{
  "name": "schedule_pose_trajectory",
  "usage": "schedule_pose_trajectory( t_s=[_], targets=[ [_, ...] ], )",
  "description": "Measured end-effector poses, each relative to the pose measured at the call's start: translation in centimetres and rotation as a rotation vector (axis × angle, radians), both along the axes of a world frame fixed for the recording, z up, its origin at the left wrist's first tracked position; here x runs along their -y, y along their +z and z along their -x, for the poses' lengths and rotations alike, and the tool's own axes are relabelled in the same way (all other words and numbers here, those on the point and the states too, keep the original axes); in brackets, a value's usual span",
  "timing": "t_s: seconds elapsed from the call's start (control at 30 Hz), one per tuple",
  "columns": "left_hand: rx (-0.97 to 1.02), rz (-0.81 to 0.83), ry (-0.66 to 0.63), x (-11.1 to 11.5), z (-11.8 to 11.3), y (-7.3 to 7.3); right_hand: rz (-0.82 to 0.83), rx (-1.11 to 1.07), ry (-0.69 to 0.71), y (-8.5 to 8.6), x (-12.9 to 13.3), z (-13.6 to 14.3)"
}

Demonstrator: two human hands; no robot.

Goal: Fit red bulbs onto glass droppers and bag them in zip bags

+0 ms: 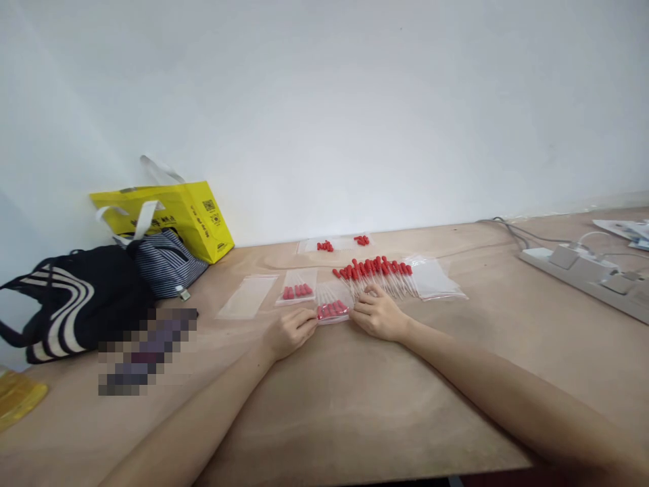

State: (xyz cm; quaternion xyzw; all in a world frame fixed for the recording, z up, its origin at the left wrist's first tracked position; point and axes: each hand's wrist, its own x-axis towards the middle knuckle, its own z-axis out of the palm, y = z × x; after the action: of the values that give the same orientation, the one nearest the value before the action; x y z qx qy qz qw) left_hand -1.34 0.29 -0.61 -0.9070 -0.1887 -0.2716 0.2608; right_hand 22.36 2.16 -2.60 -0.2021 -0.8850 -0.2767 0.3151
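A clear plastic bag (333, 311) with several red-tipped sticks in it lies flat between my hands. My left hand (291, 333) pinches its lower left corner. At its right edge is my right hand (378, 314), fingers curled against the bag; whether they grip it is hard to make out. Just beyond, a pile of loose red-tipped sticks (375, 268) is spread out, red ends away from me. Another filled bag (297, 289) sits to the left, beside a flat clear bag (248, 297). To the right of the pile lies a stack of clear bags (439, 279).
More bagged red-tipped sticks (325, 246) lie near the wall. A yellow bag (193, 216), a striped pouch (165, 264) and a black bag (96, 297) stand at the left. A white power strip (588, 274) with plugs and cables is at the right.
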Motion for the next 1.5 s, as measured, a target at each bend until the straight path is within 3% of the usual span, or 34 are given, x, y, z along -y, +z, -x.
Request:
schedule_pose_trajectory(
  t_s=[0.23, 0.4, 0.57, 0.77, 0.97, 1.2, 1.37, 1.5],
  targets=[
    [0.072, 0.025, 0.054, 0.2, 0.0, -0.1, -0.029, -0.083, -0.022, 0.0, 0.1, 0.3],
    [0.149, 0.093, 0.087, 0.0, -1.4, -0.5, 0.063, -0.141, -0.072, -0.2, 0.2, 0.7],
    [0.141, 0.097, 0.01, -0.5, -3.6, -1.1, 0.116, -0.14, -0.039, -0.3, 0.3, 1.1],
    [0.064, 0.04, 0.014, -0.5, -4.3, -0.6, 0.105, -0.154, -0.026, -0.1, 0.6, 1.3],
    [0.006, -0.112, 0.05, -0.5, -3.4, -0.6, 0.088, -0.173, -0.019, 0.2, 0.9, 1.2],
    [0.001, -0.034, 0.087, -0.5, -0.7, -0.7, 0.142, -0.178, -0.012, 0.0, 0.7, 1.0],
    [0.0, -0.087, 0.206, -0.3, -0.3, -0.3, 0.151, -0.204, -0.029, -0.1, 0.7, 0.6],
    [0.033, 0.046, 0.265, -0.3, -0.2, -0.2, 0.168, -0.202, -0.026, -0.1, 0.7, 0.6]
  ],
)
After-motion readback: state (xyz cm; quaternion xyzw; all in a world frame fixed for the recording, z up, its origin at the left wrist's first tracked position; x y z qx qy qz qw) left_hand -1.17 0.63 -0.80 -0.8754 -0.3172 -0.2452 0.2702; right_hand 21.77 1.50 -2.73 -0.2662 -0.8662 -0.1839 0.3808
